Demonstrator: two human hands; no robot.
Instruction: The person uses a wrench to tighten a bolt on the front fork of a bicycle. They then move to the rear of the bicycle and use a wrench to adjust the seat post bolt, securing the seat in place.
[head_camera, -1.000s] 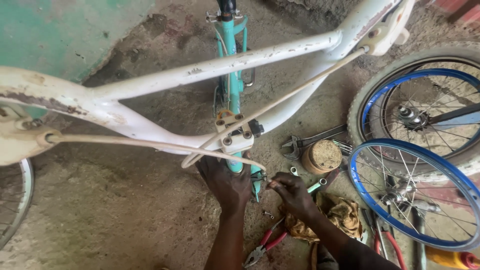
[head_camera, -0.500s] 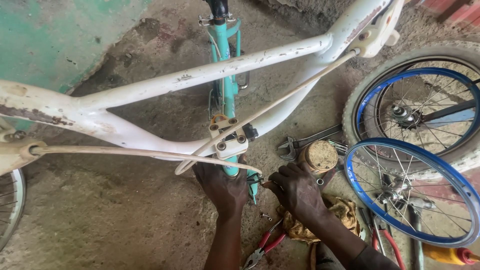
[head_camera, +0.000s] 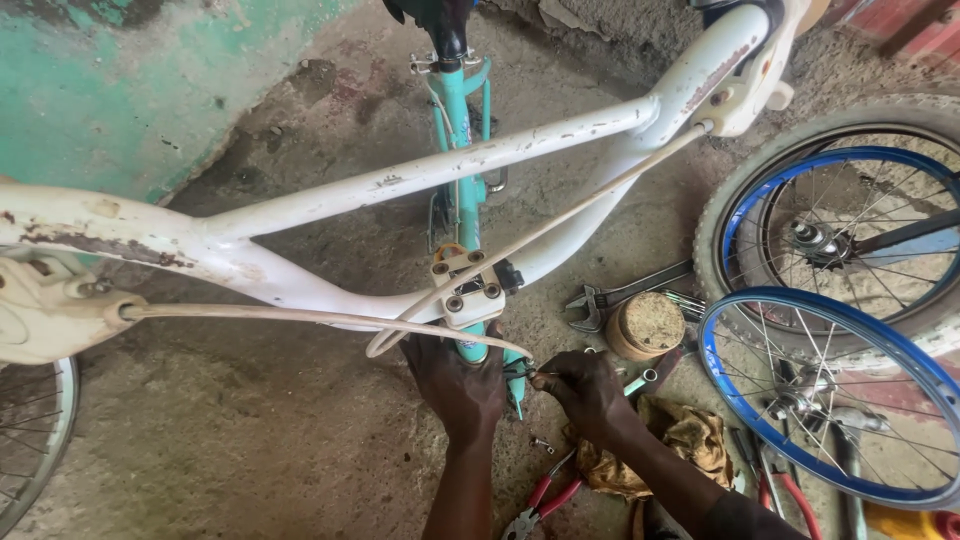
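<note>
The white bicycle frame (head_camera: 330, 205) lies across the concrete floor. Below its middle, the left hand (head_camera: 455, 385) has its fingers wrapped around the lower end of the teal fork (head_camera: 470, 345). Just right of it, the right hand (head_camera: 590, 395) pinches a small fastener at the fork tip, not yet finished. Further right lie a wrench (head_camera: 610, 295) and the detached blue-rimmed wheel (head_camera: 830, 400).

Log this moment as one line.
left hand: grips teal frame tube | right hand: at small fitting beside it | red-handled pliers: on floor
</note>
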